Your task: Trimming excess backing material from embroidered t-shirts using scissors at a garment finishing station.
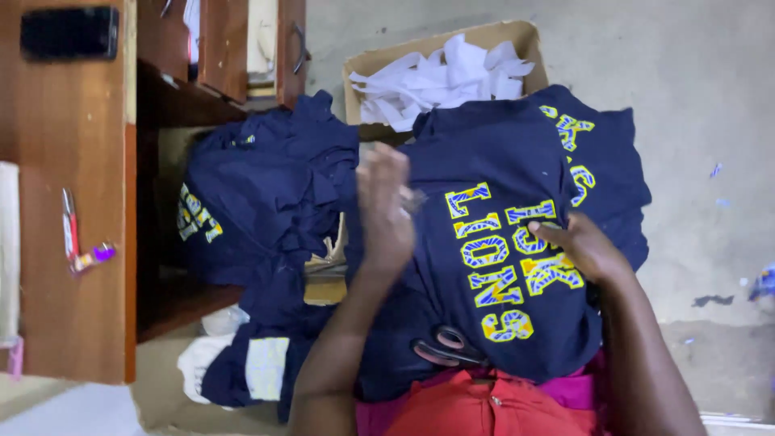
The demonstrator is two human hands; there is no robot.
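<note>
Your right hand (585,250) is pressing flat, fingers spread, on the navy shirt (492,242) lying across your lap. Your left hand (386,211) is hovering blurred above it, its grip impossible to tell; scissors (446,347) are resting on the hem.

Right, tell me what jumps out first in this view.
The dark blue shirt with bold yellow-and-blue lettering fills the middle, spread over the person's lap, with the right hand flat on the print and the left hand raised at its edge. Behind it sits a cardboard box of white scraps.
</note>
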